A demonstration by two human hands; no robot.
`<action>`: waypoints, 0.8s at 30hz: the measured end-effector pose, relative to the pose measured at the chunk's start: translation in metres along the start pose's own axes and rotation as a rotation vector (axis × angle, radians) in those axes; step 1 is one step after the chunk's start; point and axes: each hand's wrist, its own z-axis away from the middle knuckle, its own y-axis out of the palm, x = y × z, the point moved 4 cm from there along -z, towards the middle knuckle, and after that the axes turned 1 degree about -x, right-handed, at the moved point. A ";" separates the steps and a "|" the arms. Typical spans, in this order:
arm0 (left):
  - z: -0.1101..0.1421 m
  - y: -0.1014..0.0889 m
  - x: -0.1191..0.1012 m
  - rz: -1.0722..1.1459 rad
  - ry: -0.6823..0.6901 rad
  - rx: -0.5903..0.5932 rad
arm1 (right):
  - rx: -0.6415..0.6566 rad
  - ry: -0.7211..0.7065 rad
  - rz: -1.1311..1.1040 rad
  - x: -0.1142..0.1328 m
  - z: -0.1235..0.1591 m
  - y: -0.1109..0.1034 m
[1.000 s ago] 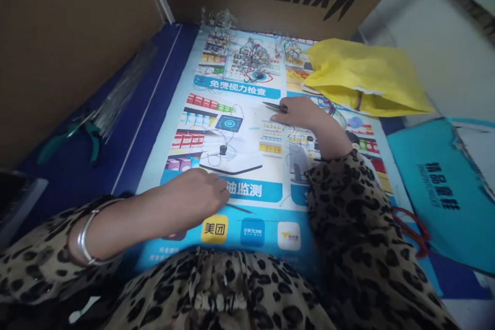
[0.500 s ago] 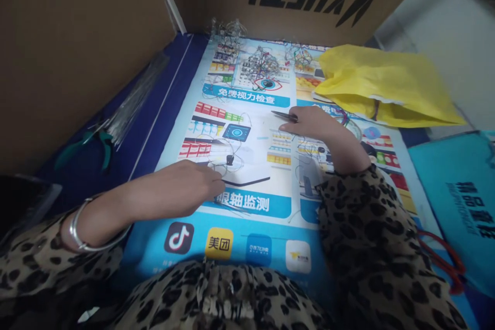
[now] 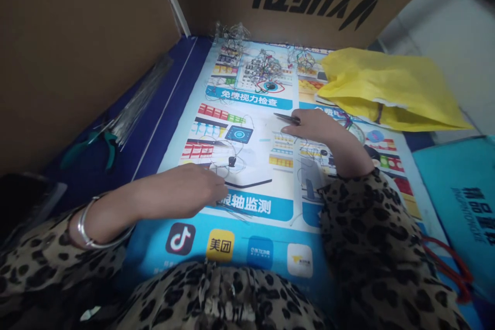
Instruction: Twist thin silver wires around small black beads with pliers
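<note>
My left hand [image 3: 189, 188] is low over the printed sheet, its fingers pinched on thin wire [image 3: 243, 157] that curls in loose loops beyond the fingertips. In my right hand [image 3: 319, 129] is a pair of dark, slim tweezers [image 3: 286, 118], with the pointed tip toward the left. The tweezers are apart from the wire loops. Near my right wrist, more thin coloured strands [image 3: 356, 129] lie in loops. Farther off on the sheet sits a tangled heap of small wire pieces [image 3: 265, 68].
Cardboard walls [image 3: 216, 0] stand at the back and left. A bundle of straight wires [image 3: 141, 100] and teal-handled pliers [image 3: 110, 150] lie left. At the right are a yellow bag [image 3: 390, 80] and a teal bag [image 3: 448, 175] with a red cord [image 3: 450, 268].
The whole view has shifted slightly. Both hands keep nearly the same pose, the left on the wire and the right on the tweezers.
</note>
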 end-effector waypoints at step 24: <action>0.005 -0.003 -0.011 0.047 -0.001 -0.114 | 0.007 -0.011 -0.031 0.003 0.005 -0.004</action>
